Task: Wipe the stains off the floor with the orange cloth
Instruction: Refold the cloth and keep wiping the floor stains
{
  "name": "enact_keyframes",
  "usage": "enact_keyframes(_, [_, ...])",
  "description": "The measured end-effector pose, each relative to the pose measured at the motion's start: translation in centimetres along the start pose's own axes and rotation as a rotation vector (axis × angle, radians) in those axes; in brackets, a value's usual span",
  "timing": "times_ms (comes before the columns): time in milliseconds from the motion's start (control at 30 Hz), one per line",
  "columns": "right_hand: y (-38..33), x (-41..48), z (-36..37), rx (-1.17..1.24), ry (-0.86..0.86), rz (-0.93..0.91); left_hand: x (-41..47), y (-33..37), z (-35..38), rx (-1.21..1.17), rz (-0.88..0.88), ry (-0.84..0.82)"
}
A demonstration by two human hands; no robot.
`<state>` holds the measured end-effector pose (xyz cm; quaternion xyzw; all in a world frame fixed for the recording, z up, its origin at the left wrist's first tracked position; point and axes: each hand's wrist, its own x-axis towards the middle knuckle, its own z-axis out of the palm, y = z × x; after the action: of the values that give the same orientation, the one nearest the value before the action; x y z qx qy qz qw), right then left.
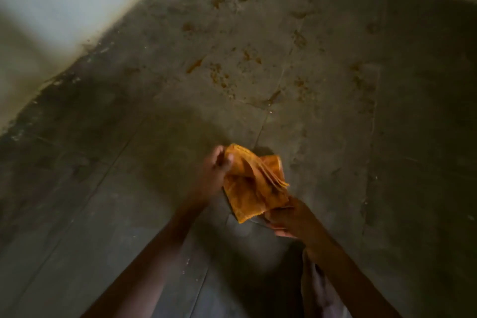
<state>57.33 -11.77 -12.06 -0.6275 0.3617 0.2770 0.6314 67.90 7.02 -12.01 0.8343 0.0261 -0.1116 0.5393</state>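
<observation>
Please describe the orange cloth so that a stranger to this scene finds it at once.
Over the grey floor below the pale wall, look low in the middle: the left hand and right hand hold the orange cloth between them. It is folded in layers and bright, unlike the brownish stains ahead.

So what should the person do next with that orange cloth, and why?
Probably carry the orange cloth forward and lower it onto the nearest stains. The left hand and right hand both hold the folded cloth, seemingly off the floor, while the orange-brown stains lie farther ahead, not yet wiped.
</observation>
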Motion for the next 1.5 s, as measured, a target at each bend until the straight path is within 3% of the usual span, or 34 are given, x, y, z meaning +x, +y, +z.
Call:
enact_keyframes(67, [1.5,0.3,-1.5,-0.178,0.368,-0.127,2.1,0.2,0.1,-0.033,-0.036,0.083])
enact_keyframes(133, [1.0,0.8,-3.0,-0.331,0.567,-0.301,4.1,0.5,0.6,-0.013,-0.067,0.175])
enact_keyframes(300, [-3.4,5.5,-3.2,-0.6,0.352,-0.519,8.6,-0.1,1.7,-0.077,-0.275,0.433])
enact_keyframes(367, [-5.2,6.8,-2.2,-0.593,0.358,-0.526,8.5,0.2,1.8,0.124,-0.291,0.366])
enact_keyframes(433, [-6.7,8.0,-1.4,-0.486,0.33,-0.409,6.5,0.8,1.8,0.377,-0.312,0.292])
enact_keyframes(533, [-7.5,10.9,-0.9,-0.442,0.271,-0.339,3.3,-0.5,2.3,0.458,-0.378,0.144])
enact_keyframes(633, [-9.4,9.2,0.4,-0.356,0.178,-0.324,2.5,-2.2,2.2,0.456,-0.381,0.132])
enact_keyframes(800, [-10.2,5.1,-1.5,-0.019,0.147,-0.37,2.3,1.9,-0.1,0.005,-0.128,0.161])
enact_keyframes(900, [-9.8,1.9,-3.9,-0.07,0.253,-0.591,2.4,4.3,-1.4,-0.12,-0.02,-0.006])
enact_keyframes(1000, [-9.7,-0.1,-7.1,-0.446,0.188,-0.737,2.5,5.8,-0.7,0.083,0.147,-0.193])
enact_keyframes(1067, [-10.0,-0.9,-8.9,-0.659,0.295,-0.733,2.3,7.3,0.9,0.382,0.307,-0.105])
enact_keyframes(1133, [-10.3,-0.8,-10.5,-0.7,0.417,-0.726,3.2,8.3,2.4,0.599,0.46,-0.046])
enact_keyframes(1200, [-11.0,0.3,-12.6,-0.641,0.432,-0.716,4.7,9.0,3.7,0.575,0.477,-0.147])
enact_keyframes(1300, [-13.4,1.7,-16.5,-0.577,0.503,-0.672,8.1,11.4,6.5,0.297,0.405,-0.257])
enact_keyframes(1367, [-15.4,1.5,-18.3,-0.534,0.631,-0.792,10.0,14.2,8.8,0.284,0.524,-0.148])
enact_keyframes(1433, [-16.9,1.3,-19.8,-0.52,0.75,-0.891,11.6,17.0,10.7,0.441,0.756,0.025])
enact_keyframes(1500, [-17.2,1.7,-21.1,-0.607,0.827,-0.96,12.9,18.4,12.0,0.527,0.895,0.063])
